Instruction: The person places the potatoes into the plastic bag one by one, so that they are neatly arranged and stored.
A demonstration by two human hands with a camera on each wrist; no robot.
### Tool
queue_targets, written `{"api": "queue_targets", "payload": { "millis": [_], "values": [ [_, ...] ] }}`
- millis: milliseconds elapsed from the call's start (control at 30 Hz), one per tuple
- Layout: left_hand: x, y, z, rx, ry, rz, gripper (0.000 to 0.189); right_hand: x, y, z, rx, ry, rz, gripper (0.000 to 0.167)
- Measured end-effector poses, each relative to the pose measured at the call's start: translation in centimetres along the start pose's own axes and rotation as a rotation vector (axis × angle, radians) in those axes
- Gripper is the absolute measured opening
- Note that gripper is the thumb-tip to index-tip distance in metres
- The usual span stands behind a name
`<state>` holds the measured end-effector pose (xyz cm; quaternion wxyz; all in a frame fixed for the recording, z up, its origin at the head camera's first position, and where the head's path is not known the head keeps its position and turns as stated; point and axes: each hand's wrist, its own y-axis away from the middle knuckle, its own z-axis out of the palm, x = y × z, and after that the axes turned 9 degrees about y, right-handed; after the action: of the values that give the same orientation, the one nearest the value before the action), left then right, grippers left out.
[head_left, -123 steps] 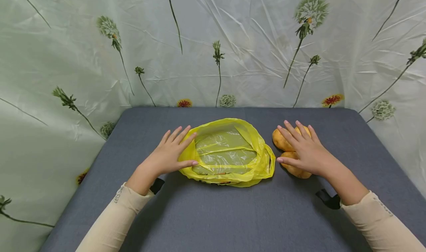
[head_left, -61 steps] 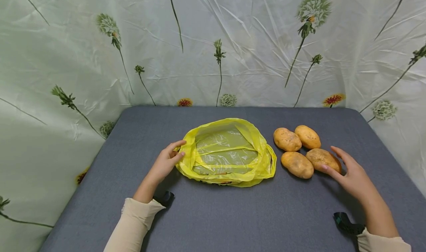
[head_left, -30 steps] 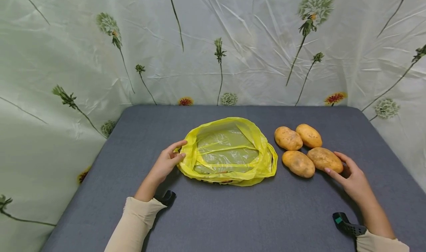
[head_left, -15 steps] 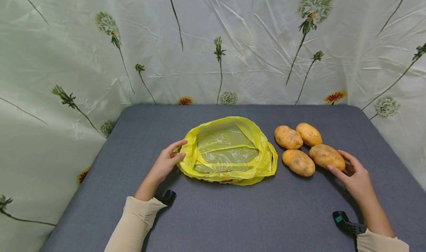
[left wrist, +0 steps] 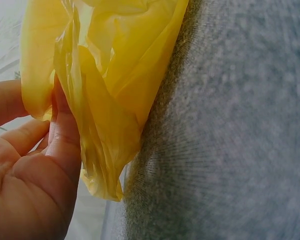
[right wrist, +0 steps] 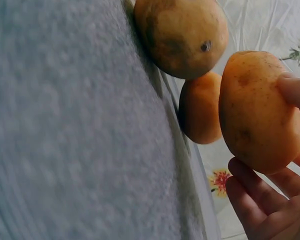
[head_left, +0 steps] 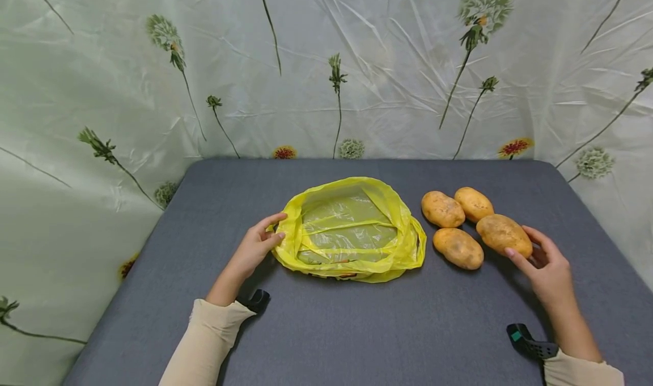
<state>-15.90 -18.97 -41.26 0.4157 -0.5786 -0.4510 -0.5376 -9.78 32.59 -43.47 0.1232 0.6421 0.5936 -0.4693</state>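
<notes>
In the head view a yellow plastic bag [head_left: 352, 270] lies mid-table with its mouth spread wide. My left hand [head_left: 253, 250] pinches the bag's left rim between thumb and fingers; the left wrist view shows the thin yellow plastic [left wrist: 115, 80] caught there. My right hand [head_left: 551, 272] grips a potato [head_left: 504, 234] by its right end, thumb on the near side. The right wrist view shows this potato [right wrist: 260, 112] lifted off the table. Beside it rest three more potatoes: one nearest the bag [head_left: 442, 209], one behind [head_left: 473, 204] and one in front [head_left: 458, 249].
The table [head_left: 367, 335] has a grey-blue cloth cover. A pale curtain [head_left: 398, 68] printed with flowers hangs behind it and along the sides. Black wrist straps [head_left: 530, 343] show at both cuffs.
Earlier both hands were spread, over the bag's left side and the potatoes. The left hand came to pinch the bag's rim; the right hand took one potato and raised it slightly.
</notes>
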Motion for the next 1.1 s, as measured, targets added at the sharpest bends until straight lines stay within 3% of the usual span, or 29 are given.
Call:
{"api": "queue_targets", "payload": {
  "millis": [133, 300, 600, 1100],
  "values": [
    [-0.9, -0.2, -0.3, 0.008, -0.007, 0.000, 0.044, -0.4, 0.0, 0.1, 0.010, 0.015, 0.023, 0.059],
    [-1.0, -0.2, -0.3, 0.012, -0.019, 0.011, 0.043, -0.9, -0.2, 0.3, 0.020, 0.012, 0.020, 0.061],
    [-0.9, -0.2, -0.2, 0.008, -0.017, 0.012, 0.043, -2.0, -0.6, 0.3, 0.031, -0.009, -0.066, 0.063],
    [-1.0, -0.2, -0.3, -0.008, 0.007, 0.020, 0.043, -4.9, -2.3, 2.3, -0.079, -0.015, -0.222, 0.069]
  ]
}}
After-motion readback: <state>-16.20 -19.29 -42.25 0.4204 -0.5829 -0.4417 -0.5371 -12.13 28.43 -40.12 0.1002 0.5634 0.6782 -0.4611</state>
